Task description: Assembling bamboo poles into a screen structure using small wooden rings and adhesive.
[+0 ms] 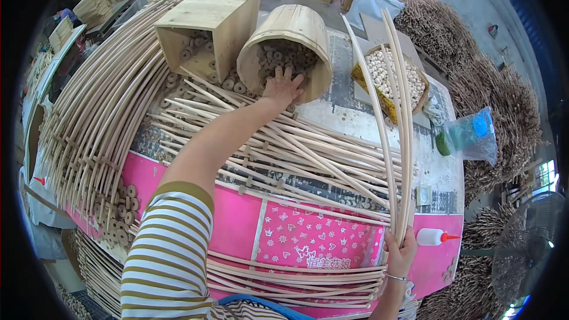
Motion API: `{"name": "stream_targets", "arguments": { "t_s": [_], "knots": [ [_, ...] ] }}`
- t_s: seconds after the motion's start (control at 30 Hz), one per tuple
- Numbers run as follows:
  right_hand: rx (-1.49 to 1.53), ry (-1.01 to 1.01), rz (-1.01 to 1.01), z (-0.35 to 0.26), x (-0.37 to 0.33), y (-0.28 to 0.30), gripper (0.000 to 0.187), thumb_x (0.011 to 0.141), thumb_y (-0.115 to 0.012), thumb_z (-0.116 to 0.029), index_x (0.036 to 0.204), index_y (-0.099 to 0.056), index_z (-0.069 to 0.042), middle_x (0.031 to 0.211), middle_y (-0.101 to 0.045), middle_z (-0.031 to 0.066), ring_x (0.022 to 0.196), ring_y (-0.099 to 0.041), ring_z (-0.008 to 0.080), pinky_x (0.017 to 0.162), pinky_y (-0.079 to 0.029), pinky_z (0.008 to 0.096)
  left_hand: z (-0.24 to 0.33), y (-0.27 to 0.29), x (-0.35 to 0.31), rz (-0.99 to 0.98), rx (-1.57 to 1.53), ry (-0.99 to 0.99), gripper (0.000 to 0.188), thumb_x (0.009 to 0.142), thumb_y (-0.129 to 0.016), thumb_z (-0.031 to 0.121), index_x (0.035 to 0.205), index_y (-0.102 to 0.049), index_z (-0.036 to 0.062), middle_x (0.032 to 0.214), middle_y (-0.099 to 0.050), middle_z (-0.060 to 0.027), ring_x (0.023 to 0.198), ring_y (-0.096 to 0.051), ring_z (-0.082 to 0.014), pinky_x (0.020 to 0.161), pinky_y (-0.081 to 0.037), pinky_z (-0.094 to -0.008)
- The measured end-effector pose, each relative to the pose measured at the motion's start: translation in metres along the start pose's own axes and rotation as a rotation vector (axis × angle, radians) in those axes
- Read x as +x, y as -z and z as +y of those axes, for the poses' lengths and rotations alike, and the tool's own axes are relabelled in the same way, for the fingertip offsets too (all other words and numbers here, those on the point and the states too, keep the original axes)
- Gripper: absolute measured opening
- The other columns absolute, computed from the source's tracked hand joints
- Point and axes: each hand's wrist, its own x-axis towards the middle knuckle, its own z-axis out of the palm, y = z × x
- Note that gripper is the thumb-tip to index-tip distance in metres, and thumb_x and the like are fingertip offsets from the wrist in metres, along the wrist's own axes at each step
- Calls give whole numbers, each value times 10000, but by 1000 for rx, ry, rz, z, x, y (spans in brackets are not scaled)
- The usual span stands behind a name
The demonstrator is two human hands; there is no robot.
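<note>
My left hand (pixel 283 88) reaches into the mouth of a round wooden barrel (pixel 299 21) lying on its side. Its fingers are spread over small brown wooden rings (pixel 287 56) inside; the fingertips partly hide the rings beneath them. At the lower right, my right hand (pixel 401 253) is closed round the near ends of several long, pale, slightly bent wooden rods (pixel 404 142), which stand up and away from me. More loose rods (pixel 296 148) lie crisscrossed on the table between my hands, some with small brown pieces on them.
A square wooden box (pixel 210 9) with rings sits left of the barrel. A large bundle of rods (pixel 101 101) covers the left side. At right stand a basket of pale wooden beads (pixel 388 77), a red-tipped white glue bottle (pixel 430 237) and a plastic bag (pixel 474 136). More rods (pixel 296 278) lie near me.
</note>
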Motion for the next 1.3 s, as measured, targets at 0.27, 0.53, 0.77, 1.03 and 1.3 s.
{"name": "stream_targets", "arguments": {
  "t_s": [0.27,0.53,0.77,1.03,1.3],
  "knots": [
    [-83,32,-28,7,0,2,159,902,-696,-45,1022,-597,-15,769,-567,-14,608,-509,43,531,-421,195,-16,11,-1,0,-90,-130,409,950,-567,373,1323,-496,218,1317,-473,-161,1253,-506,-387,913,-528,-483],
    [-59,16,-10,8,-9,3,165,876,-710,-32,1007,-618,8,727,-559,-3,620,-492,61,534,-398,233,-25,6,-4,100,-86,-147,466,906,-636,392,1339,-501,283,1330,-494,-111,1129,-591,-381,901,-531,-481],
    [-100,28,1,13,-13,7,167,875,-715,-44,1007,-625,8,719,-557,-8,633,-486,64,544,-389,238,-31,5,0,-35,-184,-191,434,863,-693,312,1269,-542,285,1321,-504,-89,1132,-591,-376,954,-512,-470],
    [-97,-38,19,16,-23,14,164,870,-720,-50,995,-627,0,720,-566,-10,603,-501,58,526,-395,228,-47,-2,10,140,-775,-111,362,826,-770,234,1154,-620,261,1078,-645,-67,974,-659,-253,836,-551,-411],
    [-64,-46,-8,21,-33,18,155,873,-715,-55,986,-623,-2,717,-556,-11,606,-499,57,528,-396,229,-73,39,-3,-278,-2357,430,343,1013,-573,381,1195,-598,91,1017,-672,-63,839,-661,-197,494,-505,-243]
  ]
}}
